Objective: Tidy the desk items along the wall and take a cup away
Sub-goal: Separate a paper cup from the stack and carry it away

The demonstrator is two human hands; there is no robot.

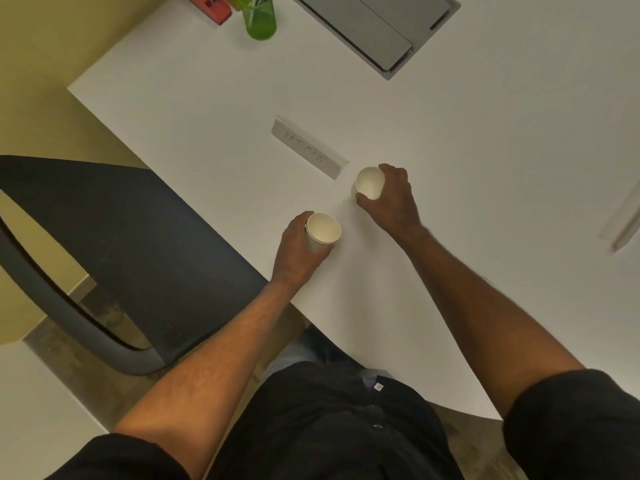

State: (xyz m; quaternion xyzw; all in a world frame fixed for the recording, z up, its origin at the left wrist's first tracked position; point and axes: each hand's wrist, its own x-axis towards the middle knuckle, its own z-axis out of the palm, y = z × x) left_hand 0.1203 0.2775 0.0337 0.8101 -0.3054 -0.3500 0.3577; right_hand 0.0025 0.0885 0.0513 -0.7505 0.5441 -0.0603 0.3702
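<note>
Head view is showing me looking straight down at the white desk [450, 150], and I'm holding a paper cup in each hand. My left hand [298, 252] is wrapping around the nearer paper cup [323, 228], close to the desk's front edge; the fingers [323, 252] are curling under and round its side, with the thumb side up by the rim. The cup is standing upright with its open mouth facing the camera, and it looks empty inside. Whether its base is touching the desk or lifted a little, I cannot tell from here.

My right hand [393, 199] is gripping the farther paper cup [370, 183], fingers [389, 171] bending round the far side and the thumb pressing in on the near side. That one is upright and empty-looking too. The two cups are sitting near each other but apart, with bare desk between them.

Just beside the right-hand cup, a white name card [308, 147] is lying on the desk with handwritten letters on it. Further back, a green tumbler [259, 19] is standing next to a red object [211, 6] by the yellow wall [52, 46]. A grey hatch [377, 29] is set into the desk top. A dark chair [121, 254] is sitting to my left.
</note>
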